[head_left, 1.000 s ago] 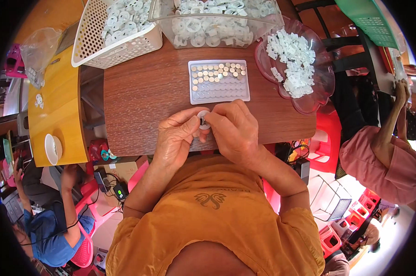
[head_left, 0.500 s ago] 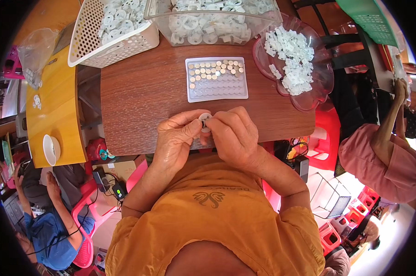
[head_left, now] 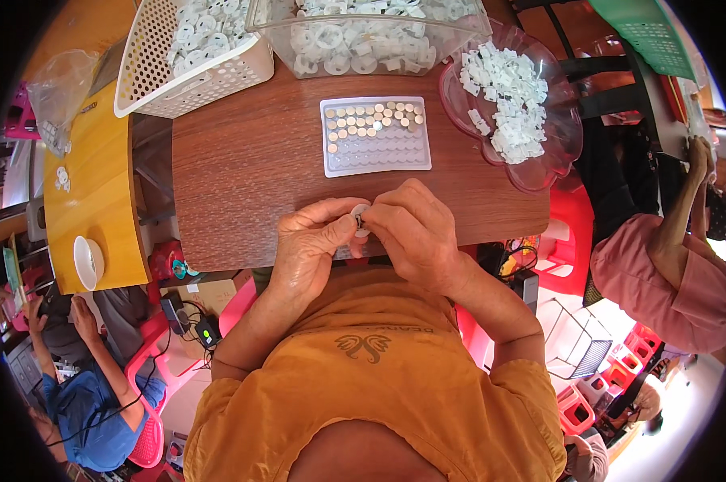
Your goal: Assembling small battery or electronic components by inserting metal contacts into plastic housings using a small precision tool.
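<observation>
Close to the table's near edge, my left hand (head_left: 315, 241) pinches a small round white plastic piece (head_left: 360, 217) between thumb and fingers. My right hand (head_left: 415, 229) is closed against the other side of that piece, its fingertips pressed together. Whether the right fingers also hold something small cannot be seen. Just beyond my hands lies a white blister tray (head_left: 375, 162), its far rows partly filled with round metallic button cells (head_left: 351, 122); the nearer pockets show bare.
At the far side stand a white perforated basket (head_left: 150, 80) and a clear plastic bin (head_left: 363, 56), both full of white plastic parts. A clear pink-rimmed dish (head_left: 556, 157) of small white pieces is at right. A white bowl (head_left: 89, 263) sits on the yellow table; other people sit both sides.
The round white piece has turned so its face shows less. My right hand has shifted slightly up and right; my left hand keeps its pinch.
</observation>
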`<state>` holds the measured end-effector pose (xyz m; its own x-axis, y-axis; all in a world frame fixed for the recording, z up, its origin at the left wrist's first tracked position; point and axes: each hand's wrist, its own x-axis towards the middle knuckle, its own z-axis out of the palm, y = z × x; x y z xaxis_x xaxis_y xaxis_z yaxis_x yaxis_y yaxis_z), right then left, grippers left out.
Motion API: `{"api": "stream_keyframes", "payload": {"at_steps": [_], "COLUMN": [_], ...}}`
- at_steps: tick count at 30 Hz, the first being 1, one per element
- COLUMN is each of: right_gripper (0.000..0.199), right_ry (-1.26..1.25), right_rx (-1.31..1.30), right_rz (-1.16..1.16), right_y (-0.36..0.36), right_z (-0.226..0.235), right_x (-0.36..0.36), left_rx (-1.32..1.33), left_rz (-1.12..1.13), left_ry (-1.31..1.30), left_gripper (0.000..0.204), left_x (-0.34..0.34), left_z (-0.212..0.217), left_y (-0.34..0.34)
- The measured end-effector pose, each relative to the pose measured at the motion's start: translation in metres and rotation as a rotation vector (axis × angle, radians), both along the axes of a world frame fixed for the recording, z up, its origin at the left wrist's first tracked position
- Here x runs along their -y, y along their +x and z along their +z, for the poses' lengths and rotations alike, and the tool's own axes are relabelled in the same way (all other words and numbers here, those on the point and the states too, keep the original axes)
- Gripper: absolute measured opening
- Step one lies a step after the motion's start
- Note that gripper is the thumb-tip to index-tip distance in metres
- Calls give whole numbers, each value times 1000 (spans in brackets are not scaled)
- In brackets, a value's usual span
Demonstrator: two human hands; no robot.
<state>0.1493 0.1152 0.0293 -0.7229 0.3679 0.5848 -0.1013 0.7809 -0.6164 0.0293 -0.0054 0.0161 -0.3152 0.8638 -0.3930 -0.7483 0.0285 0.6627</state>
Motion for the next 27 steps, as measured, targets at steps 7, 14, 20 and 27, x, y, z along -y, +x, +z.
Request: {"api": "stream_keyframes", "payload": {"at_steps": [7,14,20,27], "right_gripper": [20,16,19,21], "right_ry": [-187,-179,-19,-130], "right_rx": [56,-16,-75,-56], "right_rz": [-50,-80,-95,-50], "right_y": [1,-1,-2,3], "right_z": [1,-3,-6,-3], "right_x": [4,9,11,8], "left_rx": [-1,-26,-109,-131], "left_rz": [17,34,41,59], "left_ry": [18,35,73,71], "left_gripper": [23,26,27,28], "left_x": [1,1,3,3], "left_z": [-2,-3,-4,-4], "left_y": [0,3,4,9]}}
